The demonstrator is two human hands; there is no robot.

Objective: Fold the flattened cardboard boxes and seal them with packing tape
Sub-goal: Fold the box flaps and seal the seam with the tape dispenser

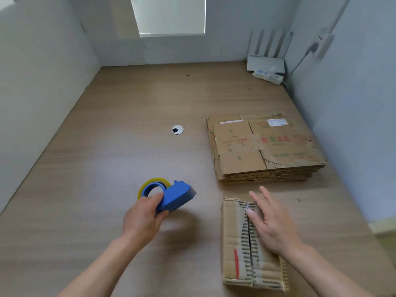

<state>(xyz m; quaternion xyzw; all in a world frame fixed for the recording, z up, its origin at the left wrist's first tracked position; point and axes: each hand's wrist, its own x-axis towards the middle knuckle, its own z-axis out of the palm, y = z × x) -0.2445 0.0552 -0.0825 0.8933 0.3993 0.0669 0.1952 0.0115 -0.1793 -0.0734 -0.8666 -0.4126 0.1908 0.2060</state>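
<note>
Box (pixel 250 243) on table (pixel 128 125) directly beneath right hand (pixel 272 224), flaps closed, seam just beside thumb; fingers straight and spread, tips past far edge. Tape dispenser (pixel 171 196) gripped in curled left hand (pixel 143 219), well left of it. Stack of flat boxes (pixel 267 146) beyond right fingertips.

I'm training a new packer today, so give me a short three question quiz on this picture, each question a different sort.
1. True or false: the left hand grips the dispenser.
2. Fill in: seen from the person, the stack of flat boxes lies ___ the folded box.
3. The right hand, fingers straight, is over: A the stack, B the folded box, C the dispenser.

Key: 1 true; 2 beyond; 3 B.
</note>
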